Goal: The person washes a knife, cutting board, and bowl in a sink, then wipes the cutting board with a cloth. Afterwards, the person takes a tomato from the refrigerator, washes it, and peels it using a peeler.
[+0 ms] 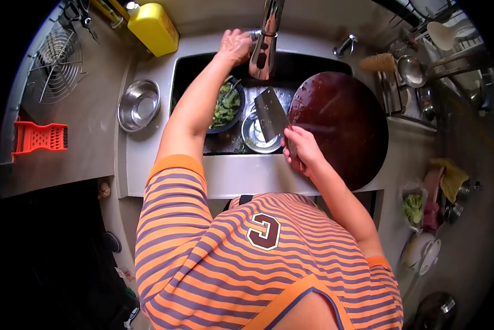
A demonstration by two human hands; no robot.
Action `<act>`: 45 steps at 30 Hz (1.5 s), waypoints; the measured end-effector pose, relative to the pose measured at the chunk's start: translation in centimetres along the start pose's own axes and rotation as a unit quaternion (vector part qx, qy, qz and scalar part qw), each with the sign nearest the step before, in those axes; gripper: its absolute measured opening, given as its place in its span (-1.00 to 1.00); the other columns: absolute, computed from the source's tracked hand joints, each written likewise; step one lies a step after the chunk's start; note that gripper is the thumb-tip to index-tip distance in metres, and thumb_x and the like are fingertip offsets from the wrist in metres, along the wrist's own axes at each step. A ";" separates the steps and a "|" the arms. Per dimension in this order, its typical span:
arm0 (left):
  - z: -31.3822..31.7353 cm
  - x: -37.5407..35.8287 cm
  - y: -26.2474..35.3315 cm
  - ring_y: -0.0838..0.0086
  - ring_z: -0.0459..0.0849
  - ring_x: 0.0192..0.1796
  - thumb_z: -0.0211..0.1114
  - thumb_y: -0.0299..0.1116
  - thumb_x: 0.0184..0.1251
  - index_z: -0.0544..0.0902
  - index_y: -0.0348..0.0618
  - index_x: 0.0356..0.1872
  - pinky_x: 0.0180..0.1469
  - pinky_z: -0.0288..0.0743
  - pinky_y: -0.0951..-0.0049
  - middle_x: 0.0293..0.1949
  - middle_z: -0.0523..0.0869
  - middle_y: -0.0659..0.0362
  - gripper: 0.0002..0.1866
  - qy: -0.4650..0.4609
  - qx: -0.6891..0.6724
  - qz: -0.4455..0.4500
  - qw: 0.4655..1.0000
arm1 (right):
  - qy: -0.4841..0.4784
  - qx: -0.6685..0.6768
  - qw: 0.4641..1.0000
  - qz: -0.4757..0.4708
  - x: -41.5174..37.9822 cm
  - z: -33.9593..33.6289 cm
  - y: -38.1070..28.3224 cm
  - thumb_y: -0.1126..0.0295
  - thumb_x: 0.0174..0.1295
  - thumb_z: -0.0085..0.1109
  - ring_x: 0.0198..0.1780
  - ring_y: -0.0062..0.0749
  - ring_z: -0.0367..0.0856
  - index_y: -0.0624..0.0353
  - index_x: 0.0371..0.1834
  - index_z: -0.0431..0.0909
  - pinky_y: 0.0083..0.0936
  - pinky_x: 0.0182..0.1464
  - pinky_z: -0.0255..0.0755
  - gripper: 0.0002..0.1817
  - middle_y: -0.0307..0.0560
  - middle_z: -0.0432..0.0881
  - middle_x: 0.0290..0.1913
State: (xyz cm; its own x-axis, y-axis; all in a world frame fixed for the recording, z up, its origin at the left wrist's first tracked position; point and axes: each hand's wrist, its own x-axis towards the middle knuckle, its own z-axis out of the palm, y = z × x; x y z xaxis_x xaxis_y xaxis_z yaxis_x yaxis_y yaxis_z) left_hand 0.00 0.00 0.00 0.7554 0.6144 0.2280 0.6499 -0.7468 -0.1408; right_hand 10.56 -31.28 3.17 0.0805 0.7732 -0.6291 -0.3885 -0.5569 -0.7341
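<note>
My right hand [301, 149] is wrapped round the handle of a cleaver [270, 113]. Its broad blade slants over the sink, above a metal bowl [247, 132] standing inside. At the back of the sink, my left hand [236, 46] has its fingers curled at the side lever of the faucet [263, 52]. The hand looks wet. Below my left forearm, which partly covers it, a dark bowl [241, 107] holds chopped green vegetables [225, 107]. A large round dark-brown cutting board [340, 126] rests over the right part of the sink, beside the blade.
Left of the sink stand an empty steel bowl [139, 105] and a yellow bottle [153, 30]. A red grater [41, 136] and a wire rack [57, 63] lie farther left. Utensils, including a ladle [412, 70], crowd the right back. Bagged greens [413, 208] sit at the right.
</note>
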 end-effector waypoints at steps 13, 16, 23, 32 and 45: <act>5.1 -7.4 2.5 0.41 0.64 -0.27 0.33 -0.22 0.07 0.63 -0.28 -0.21 -0.15 0.49 0.45 -0.30 0.69 0.07 -0.65 0.202 -0.585 -0.348 0.704 | 0.121 0.237 0.954 0.135 10.5 5.8 3.6 0.24 0.33 -0.21 -0.57 -0.45 0.40 0.19 -0.28 0.29 -0.54 -0.63 0.34 -0.78 -0.09 0.43 -0.45; 3.7 -10.0 2.7 0.62 0.54 -0.29 0.29 -0.29 0.18 0.63 -0.24 -0.18 -0.24 0.42 0.58 -0.33 0.65 0.26 -0.73 0.182 -0.617 -0.364 0.674 | 0.150 0.077 0.981 0.093 10.8 6.8 4.2 0.27 0.27 -0.25 -0.62 -0.49 0.37 0.17 -0.28 0.34 -0.55 -0.70 0.26 -0.78 -0.13 0.40 -0.47; 4.1 -14.1 1.7 0.67 0.51 -0.32 0.27 -0.24 0.20 0.63 -0.08 -0.20 -0.28 0.40 0.57 -0.37 0.60 0.36 -0.79 0.161 -0.671 -0.414 0.593 | 0.102 -0.476 0.855 -0.178 5.8 6.4 6.4 0.33 0.13 0.00 -0.17 0.28 0.50 0.32 0.26 0.11 -0.12 -0.04 0.39 -0.38 0.34 0.42 -0.10; 4.2 -15.3 1.0 0.66 0.52 -0.33 0.28 -0.25 0.19 0.62 -0.06 -0.26 -0.30 0.41 0.60 -0.37 0.61 0.36 -0.83 0.181 -0.668 -0.452 0.563 | 0.016 -0.719 0.666 -0.197 0.8 4.5 2.6 0.49 0.08 -0.04 -0.28 0.06 0.56 0.27 0.27 0.15 -0.20 -0.26 0.49 -0.40 0.26 0.38 -0.15; 8.3 -10.6 14.4 -0.02 0.27 0.21 0.01 0.04 0.26 0.30 -0.19 0.14 0.16 0.22 -0.05 0.18 0.32 -0.03 -0.42 -0.168 -0.826 -0.504 0.189 | 0.130 -0.551 0.770 -0.294 -7.3 -1.1 -5.2 0.39 0.07 0.17 -0.29 -0.01 0.52 0.31 0.10 0.36 -0.28 -0.21 0.40 -0.50 0.10 0.48 -0.28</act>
State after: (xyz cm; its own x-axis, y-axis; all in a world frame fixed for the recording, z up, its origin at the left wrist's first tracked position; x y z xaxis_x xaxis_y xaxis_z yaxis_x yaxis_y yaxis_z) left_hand 2.04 -15.13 -12.47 0.4603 0.4310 -0.7761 -0.2249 0.9023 0.3677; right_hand 13.02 -34.40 11.27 0.1824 0.9828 -0.0306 0.7890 -0.1648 -0.5919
